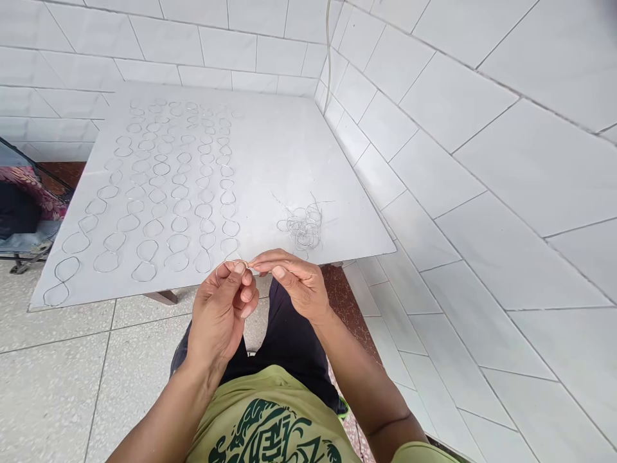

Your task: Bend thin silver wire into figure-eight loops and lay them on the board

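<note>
My left hand (226,299) pinches a thin wire (218,273) between thumb and fingertips, a bit of its curve showing beside the knuckles. From the right, my right hand (292,280) meets it, fingers pressed together at the fingertips where the wire runs. Most of the wire's shape is hidden by my fingers. Both hands are just in front of the table's near edge. Beyond them lie rows of wire figure-eights (145,260) on the white tabletop (279,148). A tangled pile of loose wires (304,228) rests to the right.
Tiled walls (385,128) border the table at the back and right. A thin cable (329,58) hangs in the corner. At the far left stands a metal-framed item with dark and patterned cloth (29,199). Speckled floor tiles (58,373) lie below.
</note>
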`<state>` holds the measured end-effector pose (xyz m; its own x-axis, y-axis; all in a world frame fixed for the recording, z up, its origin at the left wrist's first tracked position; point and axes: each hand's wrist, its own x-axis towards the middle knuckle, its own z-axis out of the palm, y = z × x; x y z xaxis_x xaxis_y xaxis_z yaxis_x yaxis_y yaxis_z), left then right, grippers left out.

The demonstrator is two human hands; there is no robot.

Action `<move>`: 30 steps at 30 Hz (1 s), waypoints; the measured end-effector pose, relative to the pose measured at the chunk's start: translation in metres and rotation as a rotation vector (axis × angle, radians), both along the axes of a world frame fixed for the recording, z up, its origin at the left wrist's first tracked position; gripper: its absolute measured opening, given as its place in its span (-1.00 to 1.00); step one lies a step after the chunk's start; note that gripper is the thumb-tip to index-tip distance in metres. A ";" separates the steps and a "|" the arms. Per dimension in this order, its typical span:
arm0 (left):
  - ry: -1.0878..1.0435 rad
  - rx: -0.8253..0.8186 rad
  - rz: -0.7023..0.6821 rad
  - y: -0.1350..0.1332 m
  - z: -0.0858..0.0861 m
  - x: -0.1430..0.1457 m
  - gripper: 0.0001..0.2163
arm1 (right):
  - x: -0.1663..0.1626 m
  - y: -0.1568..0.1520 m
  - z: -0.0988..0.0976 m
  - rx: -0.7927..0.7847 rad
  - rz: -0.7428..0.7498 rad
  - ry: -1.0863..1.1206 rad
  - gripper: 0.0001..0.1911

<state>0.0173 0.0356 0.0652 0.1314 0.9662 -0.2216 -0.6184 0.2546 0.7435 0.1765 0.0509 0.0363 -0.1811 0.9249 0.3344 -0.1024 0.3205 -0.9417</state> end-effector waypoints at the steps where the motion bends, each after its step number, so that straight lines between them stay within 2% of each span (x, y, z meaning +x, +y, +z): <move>1: -0.014 -0.010 -0.022 -0.001 0.000 -0.001 -0.84 | 0.003 0.001 -0.001 0.003 0.029 0.013 -0.71; 6: -0.086 -0.087 -0.109 -0.005 0.000 -0.002 -0.85 | 0.017 0.004 -0.007 -0.050 0.087 0.075 -0.78; 13: -0.030 -0.163 -0.286 -0.008 0.003 -0.015 -0.78 | 0.026 0.004 -0.014 -0.085 0.208 0.199 -0.80; 17: 0.009 -0.206 -0.304 -0.005 -0.002 -0.023 -0.75 | 0.032 0.007 -0.017 -0.154 0.301 0.227 -0.79; 23: 0.027 -0.186 -0.345 -0.006 -0.005 -0.025 -0.77 | 0.039 0.012 -0.021 -0.252 0.449 0.242 -0.73; 26: 0.032 -0.185 -0.330 -0.007 -0.004 -0.023 -0.78 | 0.042 0.013 -0.024 -0.290 0.461 0.280 -0.58; 30: 0.008 -0.143 -0.227 -0.007 -0.003 -0.019 -0.77 | 0.044 0.009 -0.029 -0.319 0.242 0.414 -0.08</move>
<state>-0.0013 0.0284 0.0621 0.3386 0.8711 -0.3558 -0.5281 0.4889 0.6943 0.2205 0.0597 0.0070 -0.3132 0.9402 0.1338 -0.5177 -0.0509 -0.8540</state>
